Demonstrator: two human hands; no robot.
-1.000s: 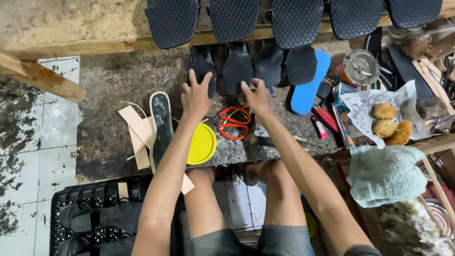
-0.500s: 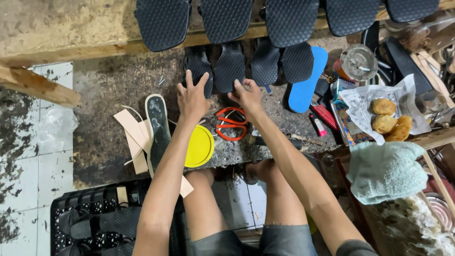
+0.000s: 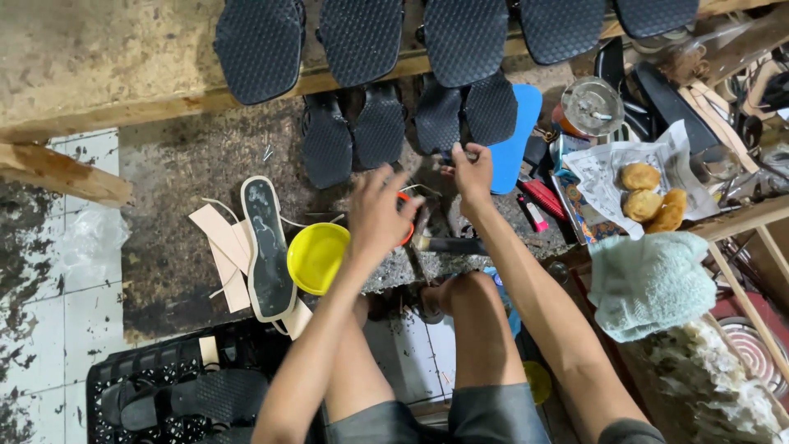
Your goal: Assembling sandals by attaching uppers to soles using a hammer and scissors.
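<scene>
Cluttered stone work slab [image 3: 197,164], black soles [image 3: 464,115] lined up. Right hand [image 3: 470,171] pinches one sole's edge; left hand [image 3: 376,215] blurred, spread open, empty. Work looks midway, several soles untouched.

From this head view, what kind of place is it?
Probably a small shoemaking or sandal workshop. Black textured soles line a wooden ledge, a cut insole lies among pale leather strips, and a hammer rests by the person's hands.
</scene>
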